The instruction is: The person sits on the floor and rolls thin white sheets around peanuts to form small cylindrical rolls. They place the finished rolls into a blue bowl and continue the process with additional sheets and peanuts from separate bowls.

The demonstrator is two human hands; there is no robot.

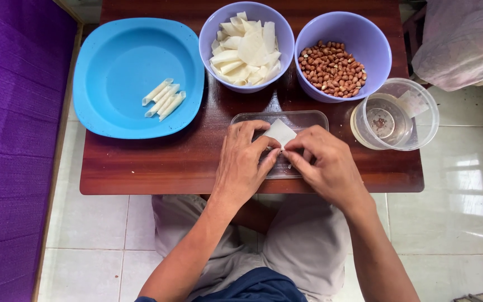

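Note:
My left hand (242,163) and my right hand (324,163) meet over a clear flat lid (308,119) on the wooden table (157,165). Both pinch the near edge of a small white pastry wrapper (280,132) that lies on the lid. Behind the lid stands a purple bowl (213,31) piled with several white wrapper pieces (245,49). Next to it on the right, a second purple bowl (364,33) holds brown peanuts (332,68). A blue plate (118,56) at the left carries several rolled white wrappers (164,99).
A clear round plastic container (420,120) with a little liquid sits at the table's right edge. A purple cloth surface (12,140) runs along the left. A pale pink cloth (465,42) lies at the top right. White tiled floor surrounds the low table.

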